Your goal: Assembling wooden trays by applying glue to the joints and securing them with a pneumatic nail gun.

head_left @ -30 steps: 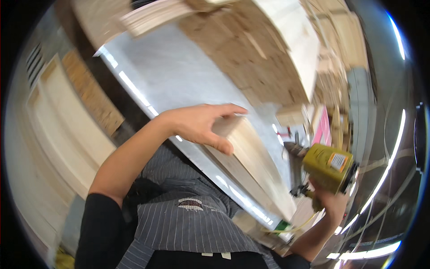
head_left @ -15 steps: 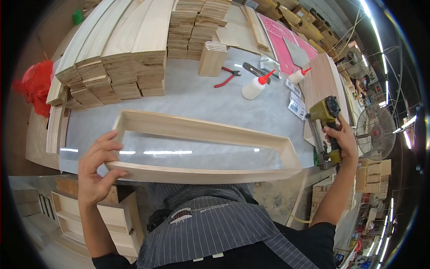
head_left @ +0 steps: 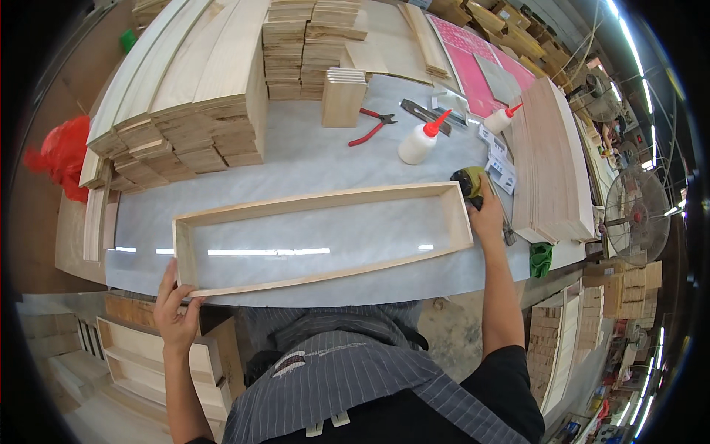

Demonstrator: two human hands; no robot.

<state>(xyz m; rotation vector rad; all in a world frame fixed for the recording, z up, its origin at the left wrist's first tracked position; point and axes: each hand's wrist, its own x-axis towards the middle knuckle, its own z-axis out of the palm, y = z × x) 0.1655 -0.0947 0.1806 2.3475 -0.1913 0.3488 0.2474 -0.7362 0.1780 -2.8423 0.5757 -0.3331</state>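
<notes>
While the left hand [head_left: 176, 314] sets its curled fingers against the near left corner of the rectangular wooden frame [head_left: 318, 203], the right hand [head_left: 484, 214] grips the nail gun [head_left: 469, 181] at the opposite end. Whether the left fingers pinch the corner or only press it cannot be told.

The frame is open at the top, and only the bare counter [head_left: 296, 159] shows within its four boards. It lies between the hands, near the front edge of the counter. Its long axis runs left to right, the right end angled somewhat farther from the person. The nail gun is just beside that end; contact is unclear.

Beyond the frame stand two white bottles [head_left: 416, 146] with red tips; their contents are not visible. Red-handled pliers [head_left: 382, 120] lie left of the bottles. Board stacks [head_left: 196, 140] occupy the far left, beside a red bag [head_left: 61, 159], contents indistinct.
</notes>
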